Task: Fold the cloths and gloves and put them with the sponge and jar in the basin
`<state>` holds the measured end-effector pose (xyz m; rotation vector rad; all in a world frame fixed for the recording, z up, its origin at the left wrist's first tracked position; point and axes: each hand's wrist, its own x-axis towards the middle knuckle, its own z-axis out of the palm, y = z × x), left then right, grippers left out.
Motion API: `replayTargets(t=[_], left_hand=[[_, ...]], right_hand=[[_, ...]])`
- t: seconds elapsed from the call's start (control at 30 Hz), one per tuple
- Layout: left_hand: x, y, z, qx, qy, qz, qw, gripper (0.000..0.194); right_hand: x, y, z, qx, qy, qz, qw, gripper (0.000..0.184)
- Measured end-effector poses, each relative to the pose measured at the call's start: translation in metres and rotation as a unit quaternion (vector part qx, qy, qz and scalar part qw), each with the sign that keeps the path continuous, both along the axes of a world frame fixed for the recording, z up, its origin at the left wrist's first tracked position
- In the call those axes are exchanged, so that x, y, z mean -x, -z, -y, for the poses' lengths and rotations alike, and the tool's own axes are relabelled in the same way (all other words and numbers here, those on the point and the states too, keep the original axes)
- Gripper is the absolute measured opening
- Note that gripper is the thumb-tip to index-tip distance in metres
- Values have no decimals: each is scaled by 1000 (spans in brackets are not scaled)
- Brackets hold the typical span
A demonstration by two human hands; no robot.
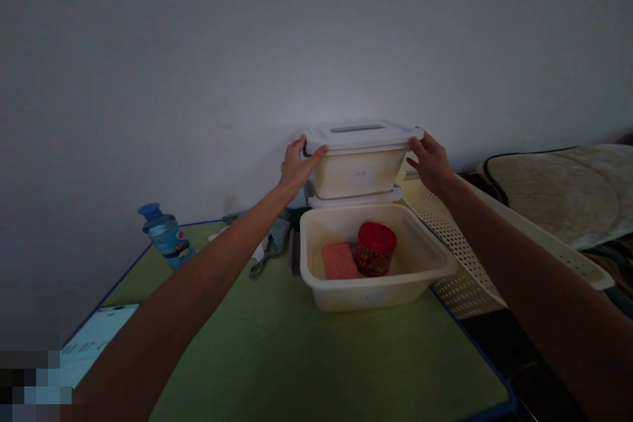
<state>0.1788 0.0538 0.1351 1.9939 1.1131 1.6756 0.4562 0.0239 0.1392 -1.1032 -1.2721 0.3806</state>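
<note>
A cream plastic storage box (361,173) with a white lid (363,136) sits at the back, on top of another white lid (353,198). My left hand (297,163) grips the upper lid's left end, thumb along its front edge. At the opposite end my right hand (431,157) holds the lid's right corner. In front stands a larger open cream bin (376,295). Inside it are a red-lidded jar (376,249) and a pink, block-like item (340,262). Whether the upper lid is fastened to its box I cannot tell.
A blue water bottle (169,237) stands at the table's left, with a phone (103,336) lying nearer. A grey patterned cloth or pouch (274,241) lies left of the bin. Right of the green table (297,362) are a perforated basket (465,290) and a pale cushion (558,191). A wall rises behind.
</note>
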Motion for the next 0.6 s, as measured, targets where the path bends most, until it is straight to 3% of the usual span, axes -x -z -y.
replayTargets(t=[0.2,0.4,0.6], left_hand=[[0,-5,13,47,31,69,996,73],[3,-6,34,-3,113,106,988,85],[17,4,72,-61,130,105,984,81]], right_hand=[[-7,-8,4,-69,-11,1,998,55],[-1,-7,33,-109,-17,-48,993,59],[17,2,78,-183,-49,-40,981,52]])
